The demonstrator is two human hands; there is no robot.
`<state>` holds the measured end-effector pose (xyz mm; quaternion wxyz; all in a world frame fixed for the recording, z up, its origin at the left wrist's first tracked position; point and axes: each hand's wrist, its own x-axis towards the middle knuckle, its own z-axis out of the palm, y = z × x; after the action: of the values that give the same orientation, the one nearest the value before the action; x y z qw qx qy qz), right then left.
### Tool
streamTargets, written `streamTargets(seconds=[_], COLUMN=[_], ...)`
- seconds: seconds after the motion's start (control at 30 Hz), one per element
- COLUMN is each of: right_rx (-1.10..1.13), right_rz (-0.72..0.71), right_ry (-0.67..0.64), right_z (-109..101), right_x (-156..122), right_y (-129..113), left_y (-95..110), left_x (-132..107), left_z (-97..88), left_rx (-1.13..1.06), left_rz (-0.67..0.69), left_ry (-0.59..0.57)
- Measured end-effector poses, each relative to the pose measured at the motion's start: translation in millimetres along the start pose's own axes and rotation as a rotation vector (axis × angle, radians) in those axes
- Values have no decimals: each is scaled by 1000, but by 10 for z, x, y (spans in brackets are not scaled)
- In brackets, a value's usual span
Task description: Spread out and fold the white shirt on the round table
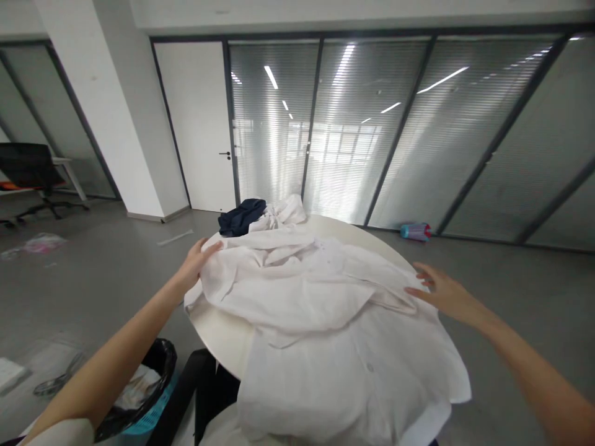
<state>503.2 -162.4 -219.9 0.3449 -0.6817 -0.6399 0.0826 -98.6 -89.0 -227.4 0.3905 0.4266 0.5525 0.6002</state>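
Note:
A white button-up shirt (307, 297) lies loosely spread and creased over a round white table (223, 337). Its lower part hangs over the near edge towards me, with a button showing. At the shirt's left edge rests my left hand (198, 263), thumb and fingers apart, touching the cloth; part of the fingers is hidden. My right hand (434, 290) is at the right side of the shirt, fingers spread, its fingertips at or just above the fabric. Whether they touch it I cannot tell.
Behind the shirt on the table sit a dark blue garment (242, 217) and another crumpled white cloth (288, 212). A bin (160, 365) lined with a black bag stands at lower left. Farther off are an office chair (35, 170), plastic wrapping (44, 243) and a blue-and-purple object (415, 232).

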Motion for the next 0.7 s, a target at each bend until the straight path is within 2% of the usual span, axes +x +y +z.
streamTargets(seconds=[0.07, 0.17, 0.3, 0.33, 0.37, 0.4, 0.43, 0.5, 0.6, 0.7], right_rx=[11, 110, 125, 74, 15, -47, -100, -155, -119, -40], right_rz=[-127, -379, -856, -962, -1024, -1051, -1045, -964, -833, -786], right_ry=[32, -125, -227, -283, -325, -347, -343, -254, -50, 141], right_z=[156, 496, 1017, 1132, 1231, 1308, 1359, 1379, 1228, 952], right_x=[17, 135, 290, 325, 362, 400, 439, 513, 589, 602], right_y=[-326, -1116, -2168, -2363, -2520, -2640, -2722, -2791, -2723, -2549], left_y=[165, 407, 645, 677, 694, 698, 688, 638, 531, 447], left_x=[-73, -276, -607, -665, -701, -710, -690, -579, -328, -151], left_z=[106, 317, 566, 587, 581, 548, 491, 333, 138, 165], left_rx=[73, 203, 403, 427, 442, 451, 462, 498, 562, 533], left_rz=[57, 276, 488, 532, 575, 614, 641, 638, 540, 490], left_ry=[-189, -461, -883, -941, -948, -908, -840, -722, -717, -693])
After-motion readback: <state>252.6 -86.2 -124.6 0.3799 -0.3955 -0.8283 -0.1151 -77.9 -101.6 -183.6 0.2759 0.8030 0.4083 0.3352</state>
